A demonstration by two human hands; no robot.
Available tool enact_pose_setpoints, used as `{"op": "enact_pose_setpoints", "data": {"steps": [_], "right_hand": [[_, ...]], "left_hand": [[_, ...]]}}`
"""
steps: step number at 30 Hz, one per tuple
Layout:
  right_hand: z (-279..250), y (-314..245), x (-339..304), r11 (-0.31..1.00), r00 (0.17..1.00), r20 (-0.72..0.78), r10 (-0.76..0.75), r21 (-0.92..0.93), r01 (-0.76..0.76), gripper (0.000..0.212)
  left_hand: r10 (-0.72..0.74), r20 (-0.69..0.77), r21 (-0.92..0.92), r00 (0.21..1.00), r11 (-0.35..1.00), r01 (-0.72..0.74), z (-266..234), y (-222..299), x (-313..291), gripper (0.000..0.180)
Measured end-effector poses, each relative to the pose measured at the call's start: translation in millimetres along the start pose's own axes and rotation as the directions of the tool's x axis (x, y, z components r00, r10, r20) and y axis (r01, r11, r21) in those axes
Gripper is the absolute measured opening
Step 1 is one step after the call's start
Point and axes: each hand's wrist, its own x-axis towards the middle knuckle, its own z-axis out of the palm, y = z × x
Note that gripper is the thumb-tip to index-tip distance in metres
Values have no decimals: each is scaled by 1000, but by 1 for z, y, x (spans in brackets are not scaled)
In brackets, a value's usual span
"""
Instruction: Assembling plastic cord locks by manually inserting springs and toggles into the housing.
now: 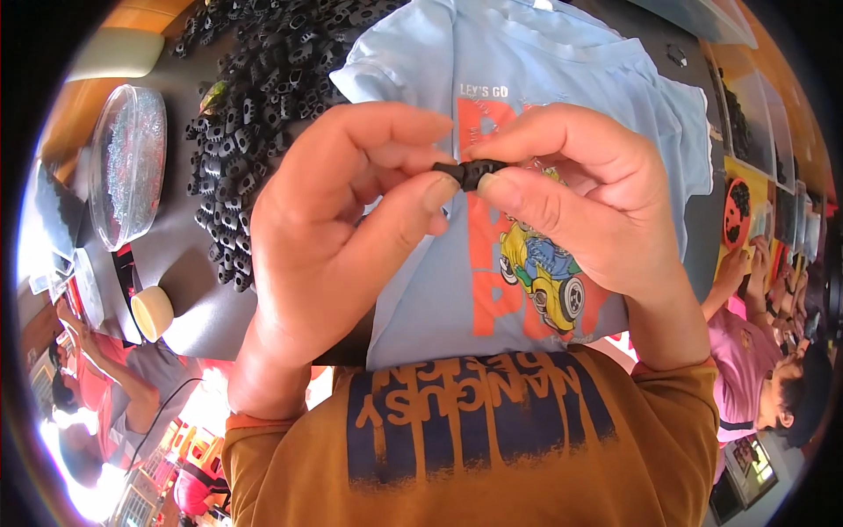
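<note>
Between my two hands, above a light blue printed T-shirt (421, 255) spread on the table, is a small black plastic part (471, 174). My left hand (325, 202) pinches its left end between thumb and fingertips. On the other end, the thumb and forefinger of my right hand (588, 193) close in the same way. Whether it is one part or two joined pieces I cannot tell. A large heap of similar black parts (233, 149) lies to the left of the shirt.
A clear oval tub (103, 176) of small glassy pieces stands on the dark table (189, 263) at left. Nearer me is a small cream cup (152, 314). Other people sit on both sides, one in a pink shirt (746, 369). A red dish (736, 233) of black pieces is at far right.
</note>
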Motion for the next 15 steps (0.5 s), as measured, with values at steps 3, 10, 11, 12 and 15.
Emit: {"op": "enact_pose_setpoints", "data": {"steps": [3,10,11,12,15], "right_hand": [[-1,1,1,999,1000,11,-24,-37,24,17],[-1,4,1,995,995,7,-95,-28,96,17],[-1,3,1,996,997,-1,-83,-31,83,17],[-1,3,0,997,997,-8,-82,-10,82,17],[0,1,-1,998,997,-11,-70,5,70,17]], "left_hand": [[-157,10,-109,988,982,157,-1,2,4,21],[-208,44,-85,977,974,211,-4,6,6,15],[-206,48,-98,977,973,210,-4,7,6,15],[-205,58,-106,977,972,210,-5,8,6,15],[-185,77,-91,980,977,192,-6,8,7,15]]}}
